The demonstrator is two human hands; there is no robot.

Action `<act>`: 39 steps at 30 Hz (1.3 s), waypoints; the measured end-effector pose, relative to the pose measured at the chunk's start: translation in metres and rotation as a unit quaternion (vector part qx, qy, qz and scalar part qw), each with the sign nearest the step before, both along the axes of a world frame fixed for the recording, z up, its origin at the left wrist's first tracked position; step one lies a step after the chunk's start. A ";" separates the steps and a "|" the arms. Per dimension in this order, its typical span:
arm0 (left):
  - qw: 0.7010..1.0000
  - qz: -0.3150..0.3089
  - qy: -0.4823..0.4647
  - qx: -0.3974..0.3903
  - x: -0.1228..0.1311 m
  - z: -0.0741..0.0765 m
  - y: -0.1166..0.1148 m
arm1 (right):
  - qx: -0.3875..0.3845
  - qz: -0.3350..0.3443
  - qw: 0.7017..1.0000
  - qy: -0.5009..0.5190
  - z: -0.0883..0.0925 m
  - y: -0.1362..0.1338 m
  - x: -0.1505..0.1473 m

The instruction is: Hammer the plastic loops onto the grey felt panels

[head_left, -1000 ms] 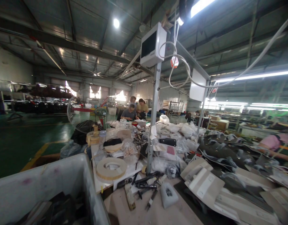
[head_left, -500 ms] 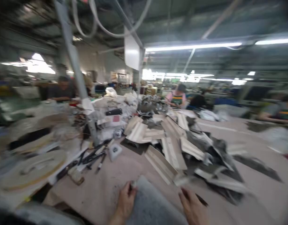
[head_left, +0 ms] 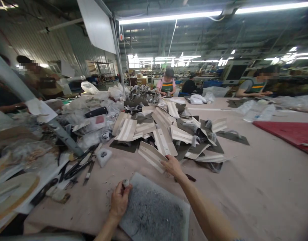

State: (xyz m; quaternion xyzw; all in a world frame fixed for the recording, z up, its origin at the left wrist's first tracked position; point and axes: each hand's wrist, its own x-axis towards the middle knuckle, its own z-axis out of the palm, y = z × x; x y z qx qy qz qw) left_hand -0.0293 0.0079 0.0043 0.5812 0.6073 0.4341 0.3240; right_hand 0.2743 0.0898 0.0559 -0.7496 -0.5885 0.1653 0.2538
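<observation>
My left hand (head_left: 119, 199) is pinching a small pale lump (head_left: 126, 182) between finger and thumb, just above the upper left edge of a grey speckled pad (head_left: 154, 210). My right hand (head_left: 172, 166) reaches past the pad and holds the lower corner of a tilted cream panel piece (head_left: 150, 156) with white strips. That piece lies at the front of a heap of similar cream and dark grey pieces (head_left: 164, 129). The pad's surface is rough and dusted with grey crumbs.
Scissors and other hand tools (head_left: 77, 169) lie left of the pad, near a white block (head_left: 104, 157). Plastic bags (head_left: 93, 129) are heaped behind them. A red mat (head_left: 284, 135) lies at the right. Co-workers (head_left: 167, 83) sit beyond the beige table (head_left: 244, 190).
The view has swung right and down from the overhead fittings to the table. My right hand has moved forward from beside the pad to the cream piece. My left hand still pinches the pale lump.
</observation>
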 end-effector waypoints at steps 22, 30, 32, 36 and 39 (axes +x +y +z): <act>0.975 0.038 -0.217 -0.015 -0.005 -0.016 -0.002 | 0.049 0.347 0.927 -0.136 -0.044 -0.114 -0.041; 0.976 -0.034 -0.213 -0.012 0.003 0.010 -0.002 | 0.008 0.402 0.886 -0.229 -0.026 -0.075 -0.072; 0.972 -0.054 -0.226 -0.013 0.012 0.016 0.004 | 0.008 0.393 0.886 -0.246 -0.029 -0.076 -0.070; 0.958 -0.100 -0.268 -0.034 0.034 0.014 0.011 | 0.036 0.310 0.913 -0.263 -0.031 -0.087 -0.065; 0.955 -0.110 -0.271 -0.051 0.042 0.004 0.008 | 0.052 0.231 0.946 -0.222 -0.029 -0.107 -0.060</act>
